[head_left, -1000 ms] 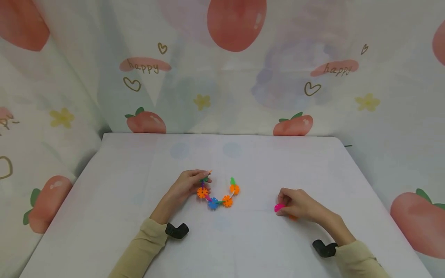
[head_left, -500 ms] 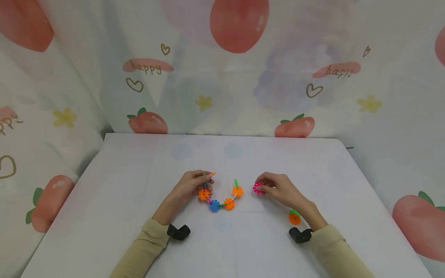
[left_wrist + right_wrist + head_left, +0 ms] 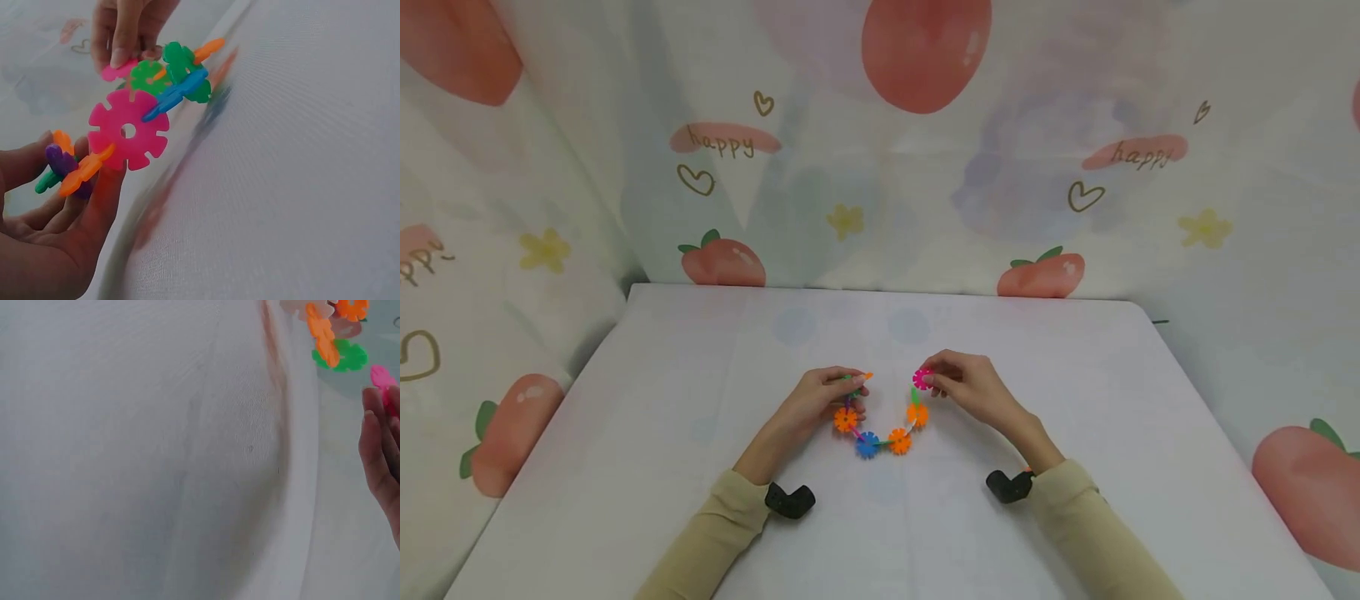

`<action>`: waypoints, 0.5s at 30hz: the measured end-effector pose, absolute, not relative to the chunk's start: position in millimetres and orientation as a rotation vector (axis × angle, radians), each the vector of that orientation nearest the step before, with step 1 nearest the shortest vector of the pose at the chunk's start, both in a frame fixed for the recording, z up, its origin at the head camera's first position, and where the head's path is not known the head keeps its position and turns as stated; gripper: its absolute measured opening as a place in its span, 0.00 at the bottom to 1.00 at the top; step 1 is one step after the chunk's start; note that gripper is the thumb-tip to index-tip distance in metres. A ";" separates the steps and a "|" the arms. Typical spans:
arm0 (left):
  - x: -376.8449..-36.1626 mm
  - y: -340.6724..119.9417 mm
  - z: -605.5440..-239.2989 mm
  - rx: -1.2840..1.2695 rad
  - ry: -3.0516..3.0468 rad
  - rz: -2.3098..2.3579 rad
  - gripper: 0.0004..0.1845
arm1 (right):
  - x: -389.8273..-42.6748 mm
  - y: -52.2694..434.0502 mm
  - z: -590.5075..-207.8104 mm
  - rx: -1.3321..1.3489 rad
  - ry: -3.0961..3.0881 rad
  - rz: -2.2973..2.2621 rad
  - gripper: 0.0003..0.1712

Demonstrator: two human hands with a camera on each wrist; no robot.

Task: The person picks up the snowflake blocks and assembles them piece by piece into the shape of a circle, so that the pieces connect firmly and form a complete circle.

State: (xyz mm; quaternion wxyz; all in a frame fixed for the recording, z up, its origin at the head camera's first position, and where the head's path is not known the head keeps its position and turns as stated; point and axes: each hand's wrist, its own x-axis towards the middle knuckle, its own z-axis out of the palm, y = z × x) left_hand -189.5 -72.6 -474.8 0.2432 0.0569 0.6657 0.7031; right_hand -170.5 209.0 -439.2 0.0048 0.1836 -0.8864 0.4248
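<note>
A U-shaped chain of snowflake pieces, orange, blue, green and pink, lies on the white table. My left hand pinches the chain's left end, where orange, purple and green pieces sit between its fingers. A pink disc is the link beside them. My right hand pinches a loose pink piece and holds it against the green piece at the chain's right end. In the right wrist view the pink piece shows above my fingers. I cannot tell whether the pieces are joined.
A printed cloth with peaches and hearts hangs behind and beside the table. The table's far edge runs under it. Black wrist camera mounts sit on both sleeves.
My right hand has carried the pink piece from the table's right side leftward and up to the chain's right end. My left hand has stayed on the left end.
</note>
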 end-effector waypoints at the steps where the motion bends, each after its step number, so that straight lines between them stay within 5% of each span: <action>1: -189.7 -72.7 -475.1 0.157 1.823 1.919 0.21 | -172.2 206.2 -439.6 0.581 -2.767 1.345 0.08; 15: -189.5 -80.3 -475.3 0.165 1.843 1.885 0.22 | -190.9 169.3 -438.1 0.684 -2.756 1.252 0.09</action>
